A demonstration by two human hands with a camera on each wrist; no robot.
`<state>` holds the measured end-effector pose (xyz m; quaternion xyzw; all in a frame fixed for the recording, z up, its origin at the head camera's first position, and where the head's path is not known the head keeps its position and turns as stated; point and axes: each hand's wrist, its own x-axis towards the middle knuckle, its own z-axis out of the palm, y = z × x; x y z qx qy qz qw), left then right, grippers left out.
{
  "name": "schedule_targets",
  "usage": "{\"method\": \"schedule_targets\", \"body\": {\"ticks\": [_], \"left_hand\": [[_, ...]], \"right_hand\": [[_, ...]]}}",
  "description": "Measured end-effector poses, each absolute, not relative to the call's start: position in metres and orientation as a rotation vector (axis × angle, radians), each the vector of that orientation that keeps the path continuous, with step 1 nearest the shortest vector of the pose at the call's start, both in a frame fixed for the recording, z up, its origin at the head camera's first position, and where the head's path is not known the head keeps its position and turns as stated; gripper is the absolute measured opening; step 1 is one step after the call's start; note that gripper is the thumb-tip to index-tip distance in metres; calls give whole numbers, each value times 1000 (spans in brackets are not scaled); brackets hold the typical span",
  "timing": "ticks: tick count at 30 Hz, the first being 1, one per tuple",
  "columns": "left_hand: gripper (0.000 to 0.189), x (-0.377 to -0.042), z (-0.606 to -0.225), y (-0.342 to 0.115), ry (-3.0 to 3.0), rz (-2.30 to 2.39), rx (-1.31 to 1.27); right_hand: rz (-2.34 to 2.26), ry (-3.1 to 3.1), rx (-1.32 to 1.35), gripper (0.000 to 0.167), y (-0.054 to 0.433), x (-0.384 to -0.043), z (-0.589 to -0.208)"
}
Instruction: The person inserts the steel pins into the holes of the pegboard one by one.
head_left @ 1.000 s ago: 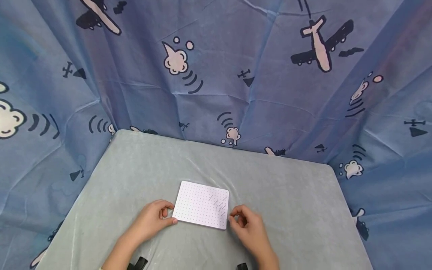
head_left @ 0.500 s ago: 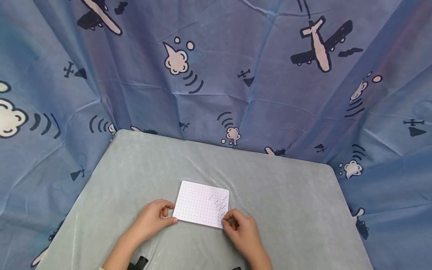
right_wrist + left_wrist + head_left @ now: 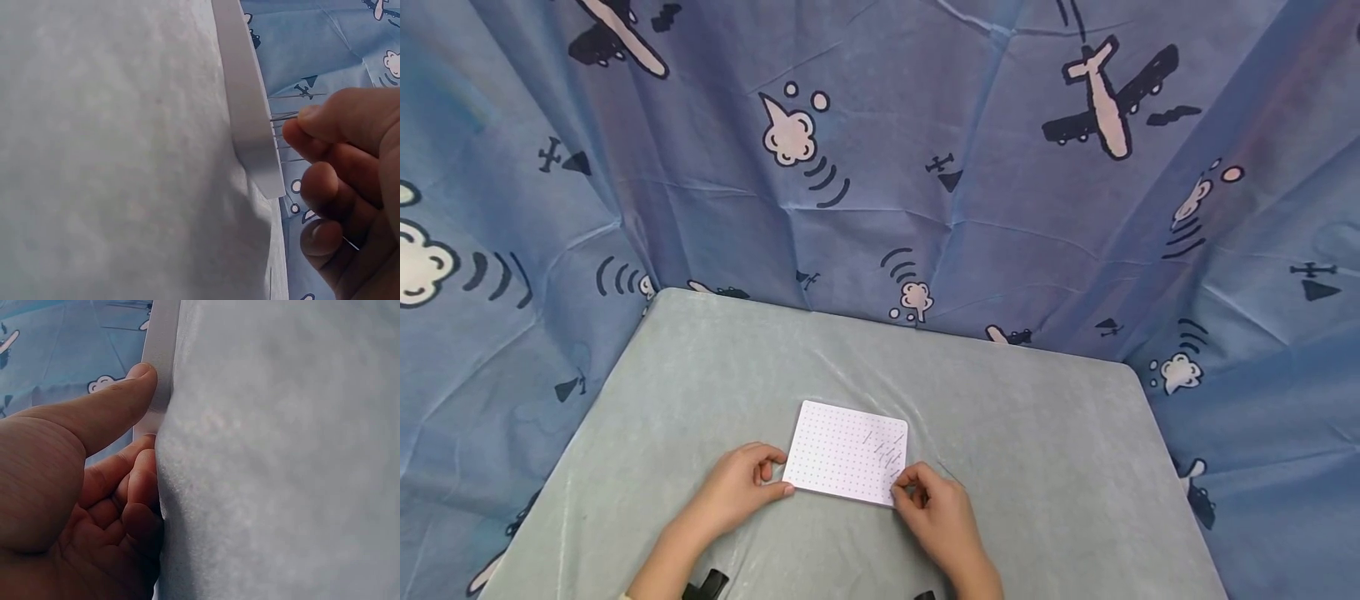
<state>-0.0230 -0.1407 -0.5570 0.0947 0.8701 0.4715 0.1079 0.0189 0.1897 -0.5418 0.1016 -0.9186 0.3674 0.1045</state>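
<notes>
A white board (image 3: 838, 454) with rows of small holes lies flat on the grey-green cloth. Several thin metal pins (image 3: 887, 450) stand upright in its right part; the right wrist view shows them rising from the top face. At the board's near left corner my left hand (image 3: 737, 487) grips the edge, thumb on the front side and forefinger on the left side, other fingers curled. Over the near right corner my right hand (image 3: 938, 507) pinches a thin metal pin (image 3: 285, 117) between thumb and forefinger, its lower end at the board's top face.
The table (image 3: 1045, 467) is covered with a wrinkled grey-green cloth. A blue curtain (image 3: 865, 183) printed with planes and clouds hangs behind it and along both sides. A black strap end (image 3: 709, 585) shows by the left wrist.
My right hand has moved left from beside the board's right edge to over its near right corner, then stayed there. The left hand and the board keep their places.
</notes>
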Motion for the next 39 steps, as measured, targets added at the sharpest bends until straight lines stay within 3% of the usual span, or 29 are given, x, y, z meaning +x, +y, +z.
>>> {"method": "schedule_targets", "body": {"ticks": [7,12,17,39], "left_hand": [[38,-23,-557,-141,2570,1382,286],[39,-23,-556,-141,2567,1387,279],[38,-23,-556,-141,2567,1388,281],[39,-23,-560,-140,2577,1393,290]], "right_hand": [[1206,-2820,224,26,203,13,-534],[1027,-2928,80,17,224,5,-526],[803,-3011,-12,21,241,-1,-519],[467,-3091,52,8,246,-8,-530]]}}
